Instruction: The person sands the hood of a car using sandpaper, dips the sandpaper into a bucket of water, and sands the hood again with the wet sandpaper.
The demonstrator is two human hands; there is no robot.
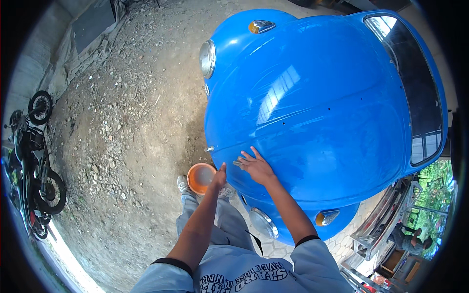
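Note:
A glossy blue rounded car hood (312, 132) fills the right side of the view, with small dark holes along its centre line and wet-looking streaks. My right hand (256, 168) lies on the hood near its front edge, fingers spread. At its thumb side sits a small flat greyish-tan piece (238, 163), pressed against the paint; its kind is unclear. My left hand (219, 177) is at the hood's front edge, seen edge-on with the thumb upward and its other fingers hidden. Just beside and below it stands an orange bucket (190, 181) holding cloudy liquid.
My shoes (182, 183) flank the bucket. Chrome-ringed headlights (207, 58) and amber lamps (326, 218) sit on the fenders. Gravelly dirt (112, 132) stretches left to a parked motorcycle (39, 176). Another person (415, 241) is at the far lower right, near wooden frames.

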